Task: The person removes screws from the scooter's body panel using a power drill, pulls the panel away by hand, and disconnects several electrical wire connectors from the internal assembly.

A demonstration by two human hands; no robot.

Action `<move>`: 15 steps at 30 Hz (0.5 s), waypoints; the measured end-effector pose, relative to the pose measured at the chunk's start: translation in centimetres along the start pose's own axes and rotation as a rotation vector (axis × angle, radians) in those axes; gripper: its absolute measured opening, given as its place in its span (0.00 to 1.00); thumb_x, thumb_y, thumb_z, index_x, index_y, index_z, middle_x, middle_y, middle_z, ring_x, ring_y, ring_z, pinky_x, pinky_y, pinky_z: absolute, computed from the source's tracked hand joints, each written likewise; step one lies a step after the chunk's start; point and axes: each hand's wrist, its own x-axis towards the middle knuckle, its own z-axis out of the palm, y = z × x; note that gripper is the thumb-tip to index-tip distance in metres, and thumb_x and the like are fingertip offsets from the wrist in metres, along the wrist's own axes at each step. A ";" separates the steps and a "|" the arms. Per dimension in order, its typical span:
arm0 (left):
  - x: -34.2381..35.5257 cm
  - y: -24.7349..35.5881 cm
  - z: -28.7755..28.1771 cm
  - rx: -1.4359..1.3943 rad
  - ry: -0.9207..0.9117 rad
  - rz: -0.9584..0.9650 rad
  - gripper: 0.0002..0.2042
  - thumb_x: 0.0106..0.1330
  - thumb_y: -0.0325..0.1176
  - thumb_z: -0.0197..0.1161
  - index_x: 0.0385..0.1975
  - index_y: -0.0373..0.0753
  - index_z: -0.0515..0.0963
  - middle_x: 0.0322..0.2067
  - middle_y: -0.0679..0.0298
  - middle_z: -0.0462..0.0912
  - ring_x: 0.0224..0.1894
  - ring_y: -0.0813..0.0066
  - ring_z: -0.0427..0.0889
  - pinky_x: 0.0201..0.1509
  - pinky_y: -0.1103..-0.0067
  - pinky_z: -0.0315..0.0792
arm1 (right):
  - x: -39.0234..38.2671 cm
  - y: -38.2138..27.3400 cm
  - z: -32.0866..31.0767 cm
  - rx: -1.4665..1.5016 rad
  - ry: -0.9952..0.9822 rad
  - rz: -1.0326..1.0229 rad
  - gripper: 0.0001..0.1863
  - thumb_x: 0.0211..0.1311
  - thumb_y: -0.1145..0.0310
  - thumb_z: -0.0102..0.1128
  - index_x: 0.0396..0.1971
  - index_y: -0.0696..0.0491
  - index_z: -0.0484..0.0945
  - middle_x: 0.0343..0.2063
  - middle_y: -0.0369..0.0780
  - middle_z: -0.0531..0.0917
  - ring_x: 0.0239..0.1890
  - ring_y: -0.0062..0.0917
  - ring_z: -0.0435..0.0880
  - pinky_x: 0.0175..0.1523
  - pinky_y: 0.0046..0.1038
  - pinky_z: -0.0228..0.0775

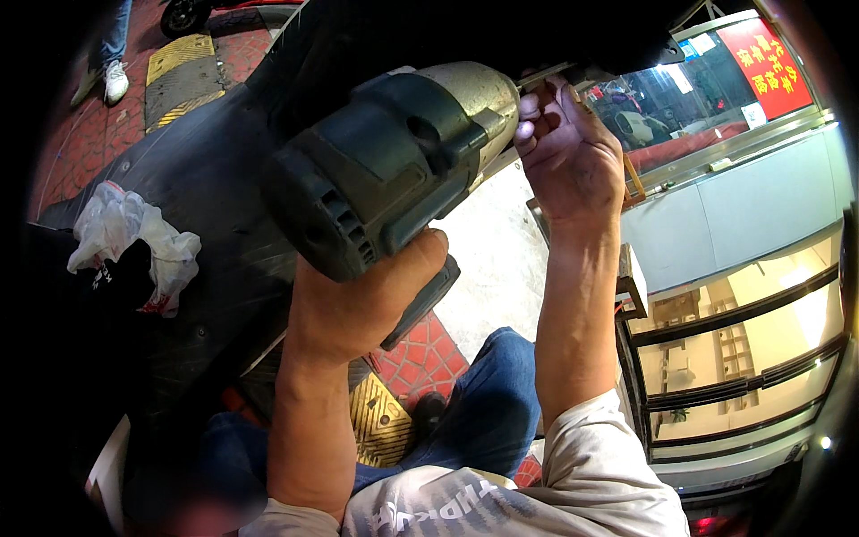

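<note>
A black and silver-grey impact wrench (376,161) is held up in front of me, its silver nose toward the upper right. My left hand (358,295) is closed around its grip from below, the fingers mostly hidden behind the tool. Just past the nose, my right hand (573,152) has its fingers curled together beside a thin metal piece (548,75). What those fingers pinch is too small and shadowed to make out. Above both hands hangs a dark part of a vehicle, mostly lost in shadow.
A crumpled white plastic bag (134,233) lies on a dark panel (215,170) at left. Yellow-and-black ramps (380,416) sit on red paving. Someone's white shoe (116,82) stands at the far left. A window with a red sign (765,67) and a glass-fronted frame (734,394) are at right.
</note>
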 end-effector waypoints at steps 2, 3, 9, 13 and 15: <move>0.0 0.0 -0.2 0.011 0.001 0.001 0.14 0.59 0.24 0.69 0.45 0.36 0.80 0.42 0.63 0.84 0.43 0.66 0.84 0.50 0.71 0.77 | 0.1 0.1 0.0 0.009 -0.005 0.011 0.17 0.72 0.62 0.60 0.52 0.58 0.77 0.45 0.42 0.84 0.41 0.28 0.82 0.43 0.29 0.77; 0.0 0.0 -0.1 0.008 -0.001 0.000 0.14 0.59 0.24 0.69 0.44 0.36 0.80 0.41 0.63 0.84 0.43 0.66 0.84 0.50 0.71 0.77 | 0.1 0.0 -0.1 0.008 -0.004 0.016 0.18 0.73 0.61 0.60 0.52 0.59 0.77 0.45 0.42 0.84 0.41 0.28 0.82 0.43 0.29 0.77; -0.1 -0.1 -0.1 0.013 -0.004 0.005 0.13 0.59 0.25 0.69 0.43 0.36 0.80 0.41 0.63 0.84 0.42 0.65 0.84 0.49 0.71 0.77 | 0.3 0.1 -0.3 0.020 -0.024 0.028 0.17 0.72 0.62 0.59 0.51 0.59 0.77 0.44 0.43 0.83 0.42 0.29 0.82 0.43 0.29 0.77; -0.1 -0.2 0.0 0.011 -0.006 0.012 0.12 0.59 0.25 0.69 0.43 0.37 0.80 0.40 0.63 0.84 0.41 0.65 0.85 0.49 0.71 0.77 | 0.3 0.4 0.6 0.014 0.021 -0.009 0.16 0.73 0.61 0.59 0.51 0.57 0.77 0.44 0.43 0.84 0.42 0.29 0.82 0.42 0.30 0.77; -0.1 -0.2 0.1 0.016 -0.004 0.018 0.12 0.59 0.25 0.69 0.42 0.37 0.80 0.40 0.63 0.84 0.41 0.65 0.85 0.49 0.71 0.77 | 0.2 0.6 1.5 0.038 0.076 -0.063 0.16 0.73 0.60 0.59 0.51 0.56 0.77 0.44 0.43 0.84 0.42 0.30 0.83 0.42 0.30 0.76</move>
